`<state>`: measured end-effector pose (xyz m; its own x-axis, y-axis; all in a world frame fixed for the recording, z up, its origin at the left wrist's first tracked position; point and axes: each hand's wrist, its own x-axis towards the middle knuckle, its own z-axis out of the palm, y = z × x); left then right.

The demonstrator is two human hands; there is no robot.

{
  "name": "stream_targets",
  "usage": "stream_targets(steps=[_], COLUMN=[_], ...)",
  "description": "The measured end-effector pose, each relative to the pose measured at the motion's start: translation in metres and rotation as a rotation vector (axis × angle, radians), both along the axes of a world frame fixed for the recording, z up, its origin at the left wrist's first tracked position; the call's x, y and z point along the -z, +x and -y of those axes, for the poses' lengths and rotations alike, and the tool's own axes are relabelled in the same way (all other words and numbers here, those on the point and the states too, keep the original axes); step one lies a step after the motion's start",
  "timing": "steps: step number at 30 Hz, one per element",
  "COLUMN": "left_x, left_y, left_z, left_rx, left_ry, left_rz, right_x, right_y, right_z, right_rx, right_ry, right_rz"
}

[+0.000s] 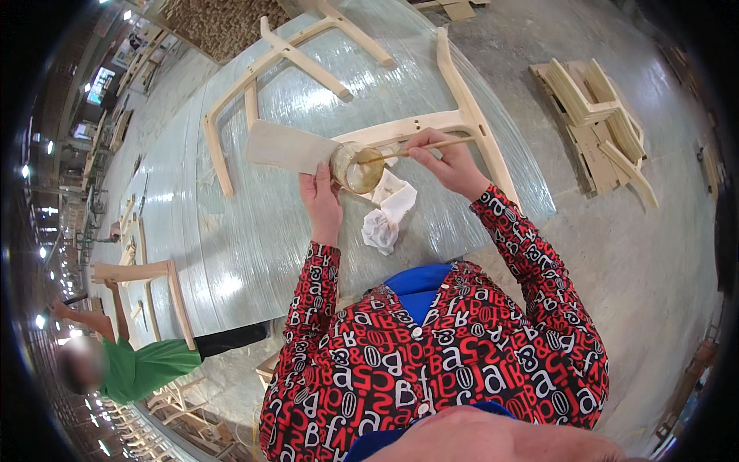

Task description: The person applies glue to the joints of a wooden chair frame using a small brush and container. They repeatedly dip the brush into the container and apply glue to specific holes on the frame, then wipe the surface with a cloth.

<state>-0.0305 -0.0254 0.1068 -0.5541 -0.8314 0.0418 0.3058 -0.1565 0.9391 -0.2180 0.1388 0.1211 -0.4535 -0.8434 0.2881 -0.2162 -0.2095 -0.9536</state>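
2 hands meet just above the centre of the frame, over a long table (231, 254) wrapped in clear film. The left hand (322, 202) is clasped around 1 small clear jar (357, 167) of yellowish liquid, tilting it so the mouth faces right. The right hand (453, 163) pinches 1 thin wooden stick (419, 148), whose long axis runs nearly level from the fingers leftward, its tip inside the jar's mouth. So the jar lies directly left of the right hand, close by, and the stick bridges the gap between them.

1 pale flat wooden panel (285, 146) lies just left of the jar, touching or nearly touching the left hand's fingertips. 1 crumpled white cloth (389, 214) sits on the table just below the jar, between the 2 wrists.

2 bare wooden chair frames (462, 92) lie flat on the table: 1 under and behind the hands, 1 toward the upper left. 1 stack of wooden parts (596, 115) rests on the floor at upper right. 1 other person in a green top (146, 366) leans in at lower left, well apart.
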Motion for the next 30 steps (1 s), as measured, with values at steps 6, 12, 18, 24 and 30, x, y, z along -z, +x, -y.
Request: stream_targets(steps=[6,12,18,24,30], left_x=[-0.022,-0.032,-0.039,-0.041,-0.027], left_y=[-0.016,-0.034,-0.046,-0.055,-0.054], left_z=[0.002,0.000,-0.001,0.000,-0.007], left_rx=[-0.026,-0.010,0.003,-0.053,-0.050], left_ry=[-0.121,-0.244,-0.283,-0.316,-0.199], left_rz=[-0.123,-0.245,-0.289,-0.268,-0.158], right_x=[-0.026,-0.025,-0.030,-0.027,-0.002], right_y=[0.002,-0.001,-0.005,0.001,0.000], right_z=[-0.011,-0.021,-0.027,-0.015,-0.002], right_rx=[0.131,0.159,0.155,0.246,0.210], right_ry=[-0.148,-0.166,-0.202,-0.219,-0.157], right_rz=[-0.151,-0.103,-0.107,0.131,0.845])
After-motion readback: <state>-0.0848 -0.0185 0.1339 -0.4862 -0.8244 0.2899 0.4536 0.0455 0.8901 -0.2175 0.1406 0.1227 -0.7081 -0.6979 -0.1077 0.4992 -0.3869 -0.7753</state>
